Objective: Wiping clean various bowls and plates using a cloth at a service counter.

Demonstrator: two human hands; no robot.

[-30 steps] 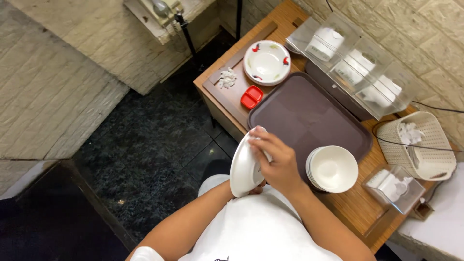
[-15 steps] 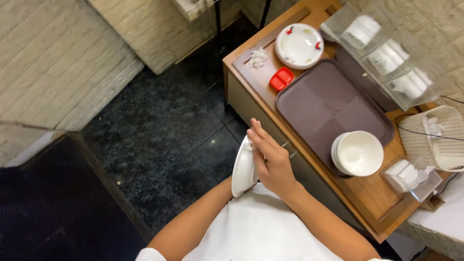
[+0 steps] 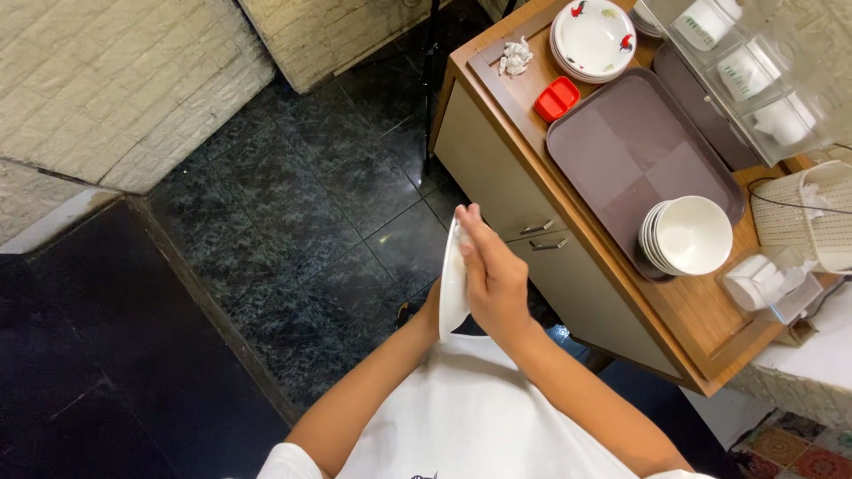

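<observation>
Grip: a white plate (image 3: pixel 453 282) is held on edge, near-vertical, between both hands, in front of the torso and over the dark tiled floor (image 3: pixel 293 222), just off the table's drawer side. The right hand (image 3: pixel 491 275) is laid flat against the plate's right face, fingers extended upward, palm pressed on. The left hand (image 3: pixel 432 310) is mostly hidden behind the plate; only wrist and a bit of palm are seen at the lower rim, so its finger closure cannot be told, though contact with the plate is evident.

The plate is apart from the table (image 3: pixel 692 328), not touching it.

On the table: a brown tray (image 3: pixel 621 151) lies flat; a stack of white bowls (image 3: pixel 688 236) sits at its near corner, overlapping the tray's edge. A small red dish (image 3: pixel 556 98) is just beside the tray's far corner. Beyond it a stack of white plates with red marks (image 3: pixel 593 35) is seen, with a crumpled white scrap (image 3: pixel 514 57) near it. A clear lidded box holding white cups (image 3: pixel 763 80) sits along the tray's right side. A cream slotted basket (image 3: pixel 808 217) and a small clear container (image 3: pixel 768 282) sit right of the bowls.
</observation>
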